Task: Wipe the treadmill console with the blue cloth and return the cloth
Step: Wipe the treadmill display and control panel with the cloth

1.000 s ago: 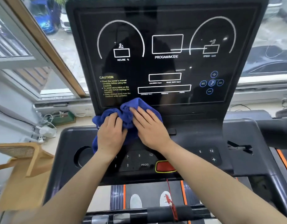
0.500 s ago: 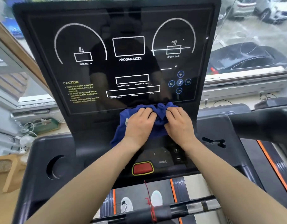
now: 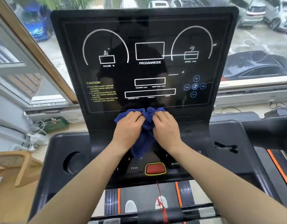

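Both left grip [image 3: 128,126] and right grip [image 3: 166,128] clench the blue cloth [image 3: 144,143] low on the treadmill console [image 3: 149,70], now centred, a second ago further left.

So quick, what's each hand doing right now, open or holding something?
Left hand: fingers curled, gripping the blue cloth.
Right hand: also gripping the blue cloth.
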